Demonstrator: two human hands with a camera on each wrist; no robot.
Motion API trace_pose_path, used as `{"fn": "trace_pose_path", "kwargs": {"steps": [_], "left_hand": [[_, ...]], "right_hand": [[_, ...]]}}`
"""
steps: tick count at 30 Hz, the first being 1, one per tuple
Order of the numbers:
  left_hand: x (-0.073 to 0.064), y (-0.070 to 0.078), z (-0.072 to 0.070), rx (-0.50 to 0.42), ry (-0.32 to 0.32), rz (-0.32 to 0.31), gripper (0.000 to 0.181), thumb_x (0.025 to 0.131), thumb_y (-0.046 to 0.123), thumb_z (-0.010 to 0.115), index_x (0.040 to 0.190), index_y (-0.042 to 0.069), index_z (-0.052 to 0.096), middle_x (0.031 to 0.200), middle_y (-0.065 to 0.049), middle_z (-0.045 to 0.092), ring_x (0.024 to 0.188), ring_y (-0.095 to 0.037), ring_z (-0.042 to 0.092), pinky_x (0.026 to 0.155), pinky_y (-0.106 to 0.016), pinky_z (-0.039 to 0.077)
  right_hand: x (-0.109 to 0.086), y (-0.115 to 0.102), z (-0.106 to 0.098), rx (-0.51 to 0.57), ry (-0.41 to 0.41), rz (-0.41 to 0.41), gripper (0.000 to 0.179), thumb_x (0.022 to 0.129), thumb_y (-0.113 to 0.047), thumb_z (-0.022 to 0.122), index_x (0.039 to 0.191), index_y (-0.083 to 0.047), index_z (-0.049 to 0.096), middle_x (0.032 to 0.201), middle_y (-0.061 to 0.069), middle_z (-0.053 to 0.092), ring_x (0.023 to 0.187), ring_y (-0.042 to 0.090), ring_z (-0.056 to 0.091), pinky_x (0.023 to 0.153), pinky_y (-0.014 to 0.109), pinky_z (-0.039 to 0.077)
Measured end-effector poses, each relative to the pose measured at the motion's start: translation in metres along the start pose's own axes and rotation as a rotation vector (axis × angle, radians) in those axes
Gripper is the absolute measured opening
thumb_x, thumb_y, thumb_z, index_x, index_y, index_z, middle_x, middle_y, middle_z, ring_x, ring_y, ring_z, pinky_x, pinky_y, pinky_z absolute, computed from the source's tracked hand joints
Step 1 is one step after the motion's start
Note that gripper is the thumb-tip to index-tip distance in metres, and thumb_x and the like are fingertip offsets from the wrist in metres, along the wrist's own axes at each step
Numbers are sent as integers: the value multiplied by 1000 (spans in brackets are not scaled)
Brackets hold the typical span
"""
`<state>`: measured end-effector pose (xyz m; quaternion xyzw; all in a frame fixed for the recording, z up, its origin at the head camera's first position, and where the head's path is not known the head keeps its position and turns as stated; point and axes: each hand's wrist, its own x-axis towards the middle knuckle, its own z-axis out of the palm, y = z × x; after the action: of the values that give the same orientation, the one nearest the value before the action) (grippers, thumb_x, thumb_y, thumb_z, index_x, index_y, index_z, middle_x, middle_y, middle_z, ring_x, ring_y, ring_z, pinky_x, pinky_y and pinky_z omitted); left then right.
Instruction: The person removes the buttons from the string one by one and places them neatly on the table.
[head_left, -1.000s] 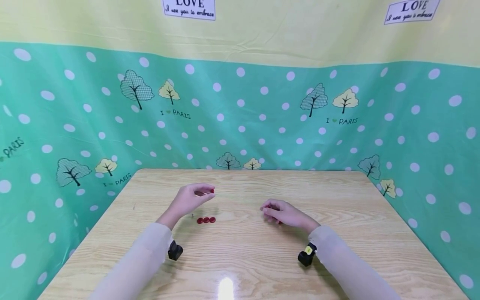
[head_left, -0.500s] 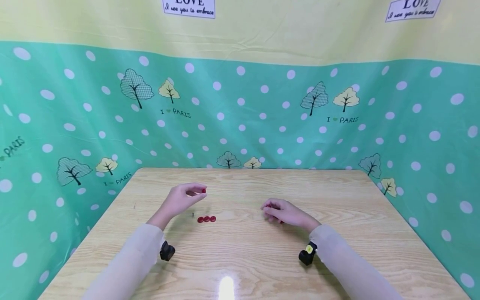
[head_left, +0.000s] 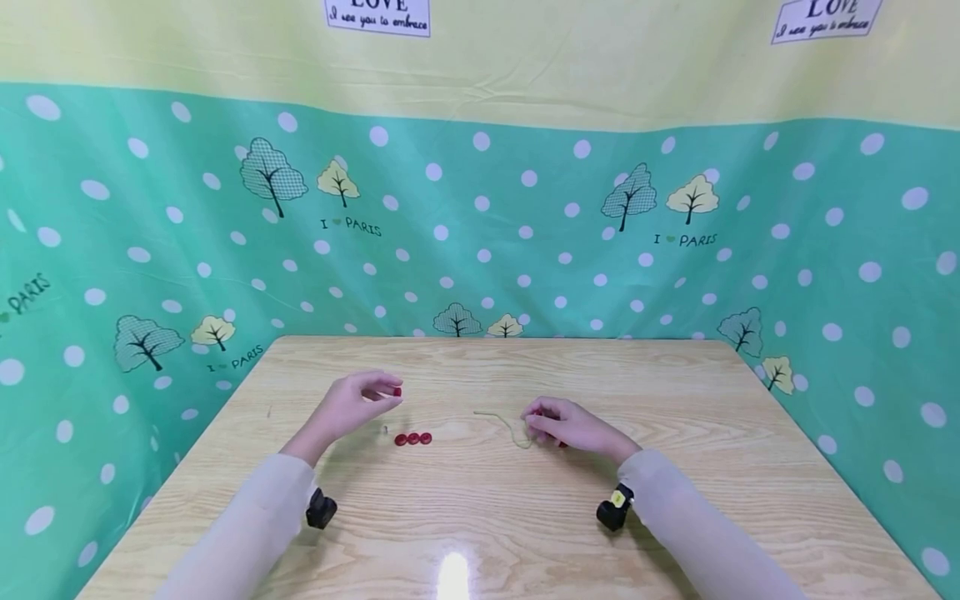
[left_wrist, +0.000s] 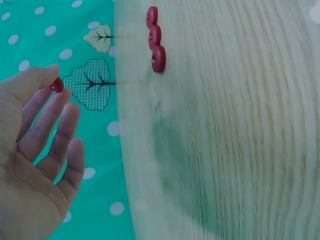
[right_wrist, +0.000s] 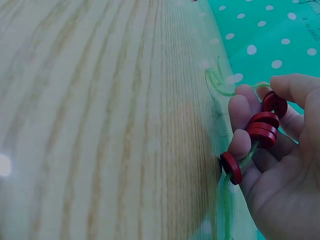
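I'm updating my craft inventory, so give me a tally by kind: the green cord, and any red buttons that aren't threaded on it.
Green cord: 1
Unthreaded red buttons: 4 (3 on the wooden table, 1 pinched in the left grip)
Total: 5

Behind the wood-grain bench (head_left: 637,383) and along both its sides hung a cloth (head_left: 502,225), pale yellow above dotted green, printed with trees (head_left: 628,196); a bright reflection (head_left: 453,577) glared on the bench's near part.

head: above, forward-down, farther | wrists: near, facing fingers (left_wrist: 67,122) | head+left wrist share: button row (left_wrist: 155,36)
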<state>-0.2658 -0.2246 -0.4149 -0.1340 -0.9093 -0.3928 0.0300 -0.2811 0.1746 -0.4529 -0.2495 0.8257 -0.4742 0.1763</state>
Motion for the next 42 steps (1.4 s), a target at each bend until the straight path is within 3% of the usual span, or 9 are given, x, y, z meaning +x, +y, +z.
{"fn": "trace_pose_path", "kwargs": {"steps": [8, 15, 24, 32, 42], "left_hand": [[-8, -10, -5, 173, -172, 44, 24, 88, 15, 77, 111, 8, 74, 98, 3, 72, 88, -14, 65, 83, -39, 54], [-15, -14, -2, 200, -255, 19, 18, 87, 13, 79, 105, 12, 75, 97, 6, 71, 91, -15, 67, 88, -43, 54], [-18, -16, 2, 218, -294, -10, 15, 85, 17, 82, 98, 17, 76, 92, 6, 68, 86, -12, 63, 82, -38, 54], [-17, -24, 7, 228, -271, 16, 17, 83, 18, 83, 99, 15, 77, 93, 7, 70, 84, -10, 63, 80, -35, 54], [-18, -25, 9, 201, -253, 8, 18, 85, 18, 82, 102, 14, 76, 94, 7, 70, 85, -10, 62, 81, -35, 53]], "right_hand": [[-1, 1, 0, -4, 6, 10, 30, 107, -28, 51, 121, -4, 62, 90, 11, 62, 74, 21, 54, 57, 28, 44], [-1, 0, 0, -12, 4, 21, 32, 106, -32, 51, 121, -5, 62, 91, 11, 62, 74, 20, 55, 59, 28, 45], [-2, 0, 1, -15, 14, 16, 32, 107, -30, 51, 121, -4, 61, 92, 14, 62, 75, 22, 55, 57, 30, 44], [-7, -11, 1, 6, 6, 18, 29, 108, -20, 49, 121, 3, 60, 95, 25, 61, 78, 37, 55, 58, 31, 43], [-4, -1, 0, -16, 3, 8, 31, 107, -28, 51, 122, -4, 61, 93, 12, 62, 76, 22, 55, 58, 29, 45]]}}
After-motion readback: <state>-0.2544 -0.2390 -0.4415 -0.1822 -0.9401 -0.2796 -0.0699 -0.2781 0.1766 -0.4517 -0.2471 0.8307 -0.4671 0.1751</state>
